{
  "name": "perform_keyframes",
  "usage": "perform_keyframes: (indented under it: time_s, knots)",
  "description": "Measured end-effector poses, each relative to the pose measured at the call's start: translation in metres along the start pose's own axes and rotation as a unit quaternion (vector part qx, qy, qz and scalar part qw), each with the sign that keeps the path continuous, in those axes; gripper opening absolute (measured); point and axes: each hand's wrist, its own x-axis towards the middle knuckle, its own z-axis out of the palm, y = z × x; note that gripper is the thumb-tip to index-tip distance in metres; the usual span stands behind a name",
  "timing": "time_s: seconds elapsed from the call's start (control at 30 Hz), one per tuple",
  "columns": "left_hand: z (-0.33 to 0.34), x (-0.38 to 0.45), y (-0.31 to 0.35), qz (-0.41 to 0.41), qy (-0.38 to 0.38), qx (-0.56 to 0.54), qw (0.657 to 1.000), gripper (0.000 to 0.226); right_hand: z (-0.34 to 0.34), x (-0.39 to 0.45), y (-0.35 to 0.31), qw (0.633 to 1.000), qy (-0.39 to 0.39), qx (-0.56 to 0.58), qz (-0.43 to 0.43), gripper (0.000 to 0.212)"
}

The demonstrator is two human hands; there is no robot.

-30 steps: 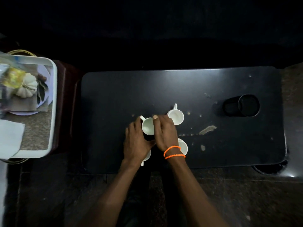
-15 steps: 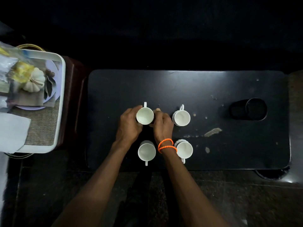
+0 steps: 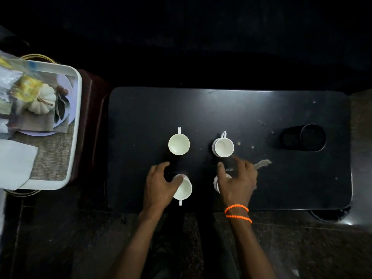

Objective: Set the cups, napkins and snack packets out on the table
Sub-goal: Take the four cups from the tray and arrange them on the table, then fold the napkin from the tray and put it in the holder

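Observation:
Four white cups stand in a square on the black table (image 3: 221, 109). The back-left cup (image 3: 179, 144) and back-right cup (image 3: 223, 147) stand free, handles pointing away from me. My left hand (image 3: 159, 186) lies beside the front-left cup (image 3: 184, 190), fingertips at its left rim, thumb lifted. With its fingers spread, my right hand (image 3: 237, 182) hovers over the front-right cup (image 3: 215, 183) and hides most of it. White napkins (image 3: 14, 162) and clear snack packets (image 3: 12, 77) lie on the white tray (image 3: 77, 117) at the left.
The tray sits on a dark red stand left of the table, with a white pumpkin (image 3: 43, 100) in it. A black cylindrical container (image 3: 304, 137) lies at the table's right end. Pale smears mark the tabletop near my right hand.
Both hands let go of the back-left cup, which now stands on the table. They drew back toward me, over the two front cups.

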Motion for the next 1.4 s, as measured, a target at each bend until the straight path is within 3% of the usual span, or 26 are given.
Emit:
perform_keyframes:
  time_s: [0.1, 0.23, 0.4, 0.53, 0.63, 0.77, 0.93, 1.1, 1.4]
  knots:
    - [0.006, -0.012, -0.005, -0.007, -0.031, 0.0, 1.0, 0.062, -0.001, -0.015, 0.02, 0.992, -0.09, -0.054, 0.065, 0.062]
    - [0.012, -0.012, -0.006, 0.008, -0.03, 0.004, 1.0, 0.054, 0.006, -0.028, 0.033, 0.988, -0.139, -0.002, 0.072, 0.062]
    - [0.005, 0.002, 0.007, 0.01, 0.052, -0.031, 0.998, 0.076, 0.01, -0.026, 0.03, 0.991, -0.105, -0.025, 0.074, 0.066]
    - [0.003, 0.028, 0.032, 0.078, 0.068, -0.009, 0.995, 0.094, 0.013, 0.001, 0.018, 0.997, -0.069, 0.023, 0.041, 0.085]
    - [0.006, 0.042, 0.046, 0.119, 0.071, 0.027, 0.99, 0.09, 0.021, 0.028, 0.005, 0.994, -0.089, 0.06, 0.023, 0.092]
    - [0.011, 0.049, 0.054, 0.125, 0.085, 0.062, 0.987, 0.075, 0.03, 0.046, 0.003, 0.991, -0.128, 0.02, -0.013, 0.08]
    - [0.015, 0.046, 0.064, 0.111, 0.082, 0.063, 0.988, 0.081, 0.027, 0.055, 0.007, 0.992, -0.121, -0.034, -0.018, 0.082]
    - [-0.01, 0.045, 0.07, 0.097, 0.097, 0.009, 0.99, 0.092, 0.018, 0.054, -0.038, 0.997, -0.043, -0.017, -0.059, 0.085]
    - [-0.137, 0.053, 0.043, 0.019, 0.267, -0.089, 0.959, 0.061, 0.06, 0.031, -0.205, 0.957, -0.126, 0.064, -0.254, 0.058]
